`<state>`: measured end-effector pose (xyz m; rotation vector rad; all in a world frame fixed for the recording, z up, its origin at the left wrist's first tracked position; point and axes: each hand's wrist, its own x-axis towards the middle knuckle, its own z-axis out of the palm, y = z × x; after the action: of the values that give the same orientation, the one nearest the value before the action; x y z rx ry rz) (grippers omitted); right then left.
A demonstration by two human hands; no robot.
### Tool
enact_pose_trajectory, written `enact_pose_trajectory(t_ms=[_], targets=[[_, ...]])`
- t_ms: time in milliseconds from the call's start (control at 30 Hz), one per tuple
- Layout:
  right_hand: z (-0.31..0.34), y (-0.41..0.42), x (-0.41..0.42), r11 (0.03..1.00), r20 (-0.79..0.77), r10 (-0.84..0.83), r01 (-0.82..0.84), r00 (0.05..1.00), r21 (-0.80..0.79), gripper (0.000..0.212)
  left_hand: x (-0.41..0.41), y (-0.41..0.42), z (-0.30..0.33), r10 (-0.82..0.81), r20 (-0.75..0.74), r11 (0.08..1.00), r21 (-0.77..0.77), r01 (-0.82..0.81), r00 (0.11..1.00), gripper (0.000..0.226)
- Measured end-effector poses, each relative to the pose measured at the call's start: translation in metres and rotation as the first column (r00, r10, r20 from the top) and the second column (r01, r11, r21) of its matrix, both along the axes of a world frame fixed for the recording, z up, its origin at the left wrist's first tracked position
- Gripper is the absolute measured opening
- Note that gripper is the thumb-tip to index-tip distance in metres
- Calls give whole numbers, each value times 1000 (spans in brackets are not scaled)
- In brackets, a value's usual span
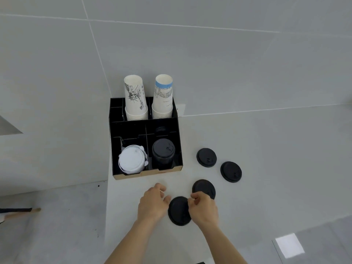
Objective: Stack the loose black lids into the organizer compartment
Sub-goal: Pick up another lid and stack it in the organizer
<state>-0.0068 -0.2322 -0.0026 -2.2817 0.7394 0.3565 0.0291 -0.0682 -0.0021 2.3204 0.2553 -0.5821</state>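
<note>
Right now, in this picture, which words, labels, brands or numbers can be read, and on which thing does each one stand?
None can be read for certain.
White paper cup stack with blue band: one short printed line, too small and blurred to read.
White paper cup stack with black line drawing: a drawing only, no legible words.
Loose round black plastic lids: only moulded marks, no legible text.

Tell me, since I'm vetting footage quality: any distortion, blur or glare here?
Head view: wide-angle bending curves the wall tile lines; the black lids lose surface detail against the pale counter; soft, nearly shadowless lighting; slight blur on both hands; one bright patch lower right.
</note>
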Motion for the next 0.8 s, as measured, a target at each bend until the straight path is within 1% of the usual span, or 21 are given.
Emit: enact_pose_trajectory(t_ms=[100,167,300,433,600,700,800], targets=[[-3,2,-12,999,-43,-32,34,999,36,40,-13,-5,-5,-30,-76,999,-14,29,997,43],[-4,4,-15,998,-50,-39,42,998,54,41,-19,-9,-7,-40,-107,999,-32,37,993,47],[0,9,-12,990,-52,-67,73,996,123,37,-22,-14,-5,-50,-109,997,-67,43,993,42],[12,13,5,987,34,-87,81,996,139,32,-9,-9,7,39,-35,993,-107,-43,999,31],[43,20,46,984,175,-97,67,980,165,23,25,2,36,144,116,979,-165,-124,983,19],[60,24,76,983,265,-77,30,961,179,22,51,7,52,195,181,966,-208,-156,964,22],[73,28,107,987,324,-50,-3,945,162,22,79,13,64,235,236,959,-217,-184,943,27]])
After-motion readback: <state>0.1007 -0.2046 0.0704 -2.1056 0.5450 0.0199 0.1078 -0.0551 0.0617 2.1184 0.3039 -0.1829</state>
